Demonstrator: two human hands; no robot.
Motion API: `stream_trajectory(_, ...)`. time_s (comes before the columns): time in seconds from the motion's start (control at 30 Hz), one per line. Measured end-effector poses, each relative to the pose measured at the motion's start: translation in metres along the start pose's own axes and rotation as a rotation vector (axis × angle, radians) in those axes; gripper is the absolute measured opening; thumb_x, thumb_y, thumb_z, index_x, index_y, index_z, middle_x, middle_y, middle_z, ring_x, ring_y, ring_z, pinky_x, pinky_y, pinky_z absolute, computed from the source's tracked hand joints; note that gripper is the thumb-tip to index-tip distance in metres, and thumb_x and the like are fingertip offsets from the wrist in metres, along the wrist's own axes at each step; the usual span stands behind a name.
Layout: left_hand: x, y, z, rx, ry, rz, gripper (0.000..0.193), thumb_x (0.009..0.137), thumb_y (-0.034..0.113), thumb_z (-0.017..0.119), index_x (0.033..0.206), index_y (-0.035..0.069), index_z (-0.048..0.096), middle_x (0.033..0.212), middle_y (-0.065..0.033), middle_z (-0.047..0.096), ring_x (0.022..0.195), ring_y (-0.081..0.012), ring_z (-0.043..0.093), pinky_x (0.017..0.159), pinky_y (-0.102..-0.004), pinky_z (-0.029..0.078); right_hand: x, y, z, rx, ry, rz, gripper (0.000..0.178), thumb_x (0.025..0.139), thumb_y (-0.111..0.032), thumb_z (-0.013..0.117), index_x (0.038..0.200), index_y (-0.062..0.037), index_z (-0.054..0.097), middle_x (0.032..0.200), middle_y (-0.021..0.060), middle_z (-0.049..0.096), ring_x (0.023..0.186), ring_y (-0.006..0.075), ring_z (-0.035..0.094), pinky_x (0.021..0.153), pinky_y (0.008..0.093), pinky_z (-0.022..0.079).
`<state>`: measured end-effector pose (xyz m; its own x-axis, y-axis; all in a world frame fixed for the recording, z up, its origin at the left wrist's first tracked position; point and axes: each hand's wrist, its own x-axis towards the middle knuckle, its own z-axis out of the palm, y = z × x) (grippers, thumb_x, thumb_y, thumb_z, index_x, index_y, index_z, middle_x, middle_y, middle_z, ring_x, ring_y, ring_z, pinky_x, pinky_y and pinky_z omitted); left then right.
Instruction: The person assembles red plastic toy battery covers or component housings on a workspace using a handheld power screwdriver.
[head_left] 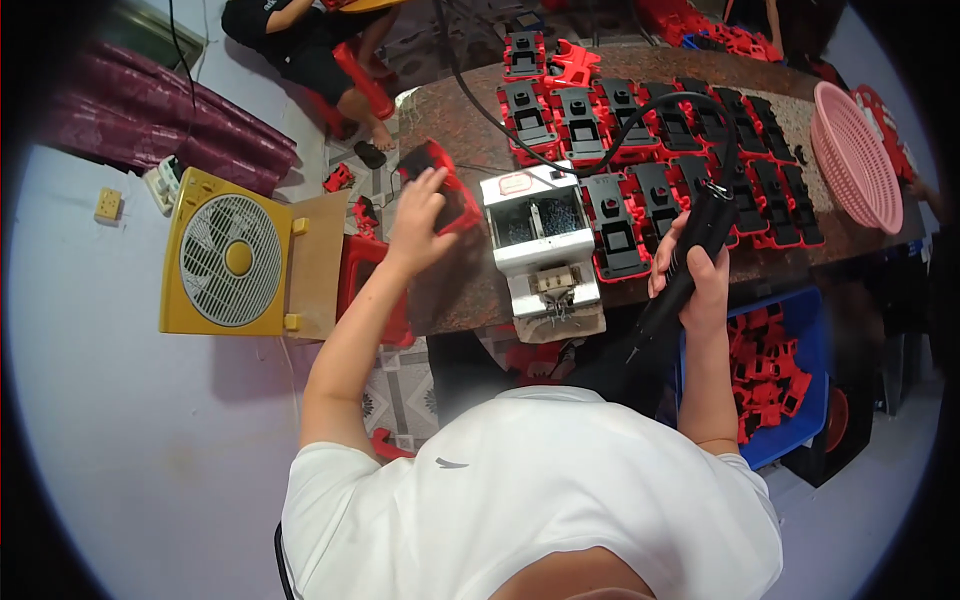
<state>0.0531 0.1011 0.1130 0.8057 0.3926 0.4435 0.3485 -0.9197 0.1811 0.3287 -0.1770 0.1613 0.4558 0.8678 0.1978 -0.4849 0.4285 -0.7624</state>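
Observation:
My left hand grips a red-and-black plastic housing at the left part of the table, thumb at its near edge and fingers over its top. The housing looks tilted. A black electric screwdriver is in my right hand, its thin bit pointing down and toward me, clear of any part. From its upper end a black cable loops over the table. Between my hands stands a white screw feeder with a dark window and a metal mechanism at its front.
Rows of similar red-and-black housings cover the table beyond and right of the feeder. A pink basket stands at the right edge. Below it, a blue bin holds red parts. A yellow fan is at left. Other people sit beyond.

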Motion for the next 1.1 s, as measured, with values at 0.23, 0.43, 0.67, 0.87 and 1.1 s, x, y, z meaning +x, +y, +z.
stream_trajectory(0.23,0.072,-0.024,-0.030,-0.420,-0.504,-0.313,0.041,0.070,0.029,0.077,0.092,0.001,0.057,0.103,-0.0196,0.065,0.100,-0.0371,0.061,0.083,-0.0392,0.049,0.006,0.000,0.011,-0.068,0.029,0.010,0.050,0.078,-0.024,0.074,0.111,-0.0001,0.046,0.072,0.0117,0.058,0.054,0.0181,0.059,0.050,0.0310,0.053)
stream_trajectory(0.43,0.220,-0.111,0.057,-0.192,0.000,-0.325,0.066,0.072,0.042,0.073,0.115,-0.003,0.051,0.106,-0.0260,0.063,0.103,-0.0318,0.063,0.086,-0.0425,0.048,0.020,-0.003,0.015,-0.089,0.060,0.000,0.056,0.076,-0.030,0.079,0.110,-0.0014,0.046,0.073,0.0124,0.058,0.056,0.0198,0.061,0.050,0.0334,0.055)
stream_trajectory(0.67,0.309,-0.127,0.191,-1.081,-0.093,-0.787,0.070,0.063,0.027,0.085,0.116,-0.002,0.051,0.106,-0.0174,0.065,0.093,-0.0243,0.065,0.078,-0.0363,0.054,0.031,0.008,0.022,-0.150,0.120,0.130,0.058,0.074,-0.033,0.080,0.109,-0.0031,0.045,0.071,0.0134,0.057,0.055,0.0224,0.061,0.048,0.0349,0.054)
stream_trajectory(0.87,0.303,-0.157,0.174,-1.119,0.144,-0.792,0.039,0.067,0.015,0.080,0.101,0.005,0.062,0.087,-0.0074,0.068,0.078,-0.0194,0.066,0.068,-0.0365,0.055,0.037,0.014,0.015,-0.103,0.083,0.154,0.055,0.075,-0.028,0.077,0.111,-0.0008,0.046,0.074,0.0135,0.060,0.058,0.0193,0.061,0.053,0.0317,0.053)
stream_trajectory(1.1,0.148,-0.153,-0.027,-1.041,0.381,-0.895,0.052,0.080,0.024,0.072,0.123,0.008,0.047,0.095,-0.0038,0.060,0.082,-0.0178,0.062,0.066,-0.0341,0.055,0.034,0.012,0.006,0.029,-0.014,0.091,0.057,0.076,-0.032,0.078,0.111,-0.0002,0.046,0.074,0.0128,0.058,0.057,0.0190,0.061,0.049,0.0305,0.054)
